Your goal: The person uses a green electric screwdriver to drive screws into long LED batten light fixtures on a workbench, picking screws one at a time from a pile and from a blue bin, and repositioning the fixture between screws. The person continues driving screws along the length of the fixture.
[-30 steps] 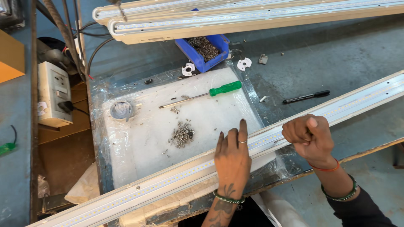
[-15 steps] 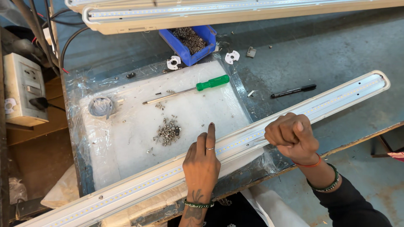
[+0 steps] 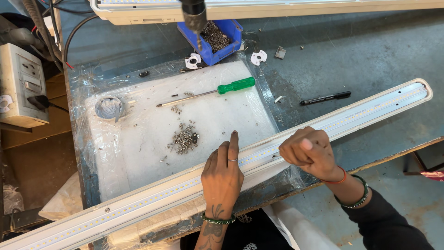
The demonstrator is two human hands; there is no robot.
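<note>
On bench (image 3: 370,60), LED strip (image 3: 296,139) under flat L hand (image 3: 223,173) & fisted R hand (image 3: 309,153).

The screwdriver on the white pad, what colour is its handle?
Bright green. The screwdriver lies with its handle toward the blue bin, clearest in the head view.

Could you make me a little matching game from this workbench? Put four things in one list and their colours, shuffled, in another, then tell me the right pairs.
Things:
1. screwdriver handle
2. parts bin holding small hardware
3. marker pen on the bench
4. long light fitting under the hands

Colours:
A. blue
B. white
C. green
D. black

Right pairs: 1-C, 2-A, 3-D, 4-B.
</note>
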